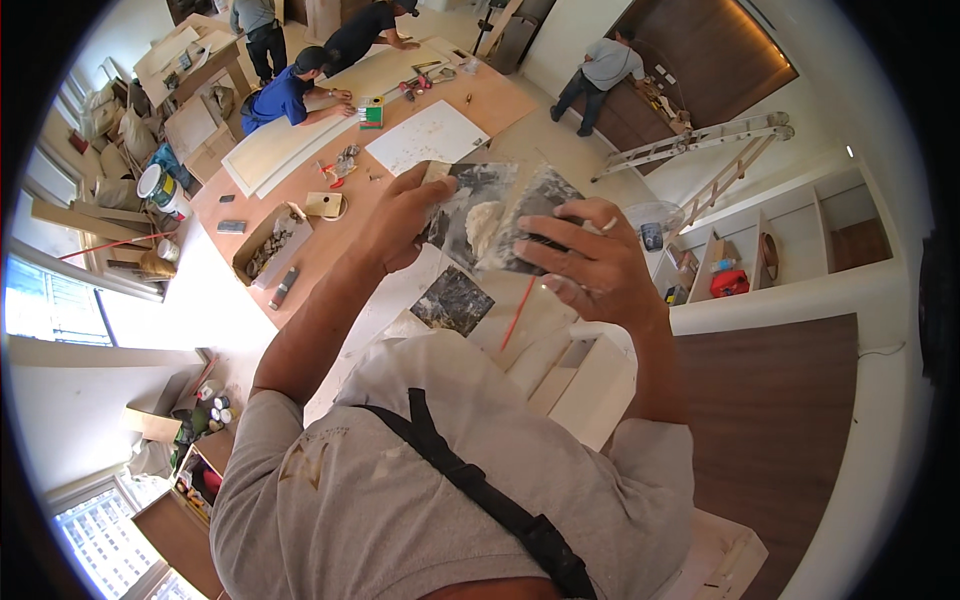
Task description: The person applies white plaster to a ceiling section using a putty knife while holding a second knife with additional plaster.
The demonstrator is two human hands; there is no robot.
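A plywood-topped counter (500, 100) sweeps from nine o'clock to one, taking the putty between the person's hands as the hub and the top of the view as twelve. A brown wood panel (770, 430) spreads at four o'clock, a white shelf unit (800, 300) at three, and a stepladder (778, 126) leans between two and three. Co-workers come next: one in blue (280, 105) bends over the counter at ten o'clock, one in black (360, 38) leans over it at eleven, and one in grey (612, 62) stoops by the wall at one. A white sheet (425, 133) lies on the counter at eleven, and an open box (290, 252) of small, indistinct pieces sits at nine. At the hub, the left hand (405, 215) grips a dark, smeared plate (465, 190) by its nine o'clock side, thumb on top, the fingers underneath mostly hidden. The right hand (590, 255) holds a second dark plate (550, 195) from three o'clock, its fingers spread across the face; whether the two plates touch, I cannot tell. A white-flecked dark square (453, 301) lies below the hands, between six and seven. On the counter, a red power tool (415, 88) rests at eleven. A pale lump of putty (485, 225) sits on the left-hand plate, beside the second one.
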